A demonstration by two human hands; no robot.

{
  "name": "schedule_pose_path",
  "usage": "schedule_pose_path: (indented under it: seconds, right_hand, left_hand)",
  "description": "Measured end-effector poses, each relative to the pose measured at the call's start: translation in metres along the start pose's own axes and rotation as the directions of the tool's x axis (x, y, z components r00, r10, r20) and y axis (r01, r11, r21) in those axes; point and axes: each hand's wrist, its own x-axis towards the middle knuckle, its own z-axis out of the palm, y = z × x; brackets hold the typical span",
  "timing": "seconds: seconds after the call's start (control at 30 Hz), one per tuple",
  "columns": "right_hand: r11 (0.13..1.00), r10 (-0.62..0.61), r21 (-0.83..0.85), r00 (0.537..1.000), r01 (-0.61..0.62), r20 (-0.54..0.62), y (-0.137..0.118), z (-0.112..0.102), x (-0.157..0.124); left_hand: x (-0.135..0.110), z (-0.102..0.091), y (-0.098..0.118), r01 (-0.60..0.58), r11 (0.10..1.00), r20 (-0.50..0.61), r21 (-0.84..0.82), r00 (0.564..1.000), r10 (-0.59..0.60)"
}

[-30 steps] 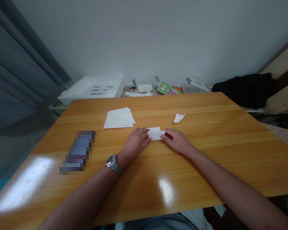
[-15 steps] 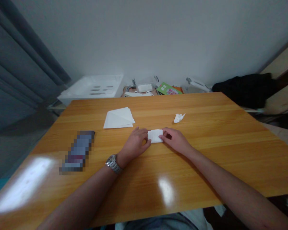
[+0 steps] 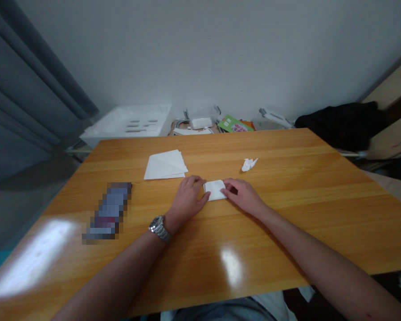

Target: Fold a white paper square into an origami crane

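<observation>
A small folded white paper [image 3: 215, 190] lies on the wooden table [image 3: 287, 214] near its middle. My left hand [image 3: 187, 199], with a metal watch on the wrist, has its curled fingers pressed on the paper's left edge. Opposite it, my right hand [image 3: 242, 196] pinches the paper's right edge with fingers closed. Both hands rest on the tabletop. A stack of flat white sheets [image 3: 166, 164] lies behind my left hand. A tiny folded paper figure [image 3: 249, 164] sits behind my right hand.
A blurred dark oblong object [image 3: 108, 209] lies on the table's left part. Beyond the far edge are a white plastic tray [image 3: 130, 121], a green booklet [image 3: 234, 125] and clutter on the floor. Dark cloth [image 3: 341, 122] lies at the right, curtains at the left.
The paper has become narrower, folded from its right side inward. My right hand moved left toward my left hand; both stay on the paper.
</observation>
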Motion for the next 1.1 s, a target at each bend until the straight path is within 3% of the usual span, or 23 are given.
schedule_pose_path:
  seconds: [0.47,1.1]
  right_hand:
    - [0.978,-0.110,-0.190,0.989,0.090,-0.099,0.005,0.004,0.004]
    - [0.977,-0.097,-0.195,0.995,0.089,-0.031,0.007,0.004,0.002]
  left_hand:
    - [0.000,0.000,-0.001,-0.015,1.000,0.028,-0.024,0.999,0.015]
    - [0.005,-0.002,0.002,-0.022,0.997,0.013,-0.067,1.000,0.023]
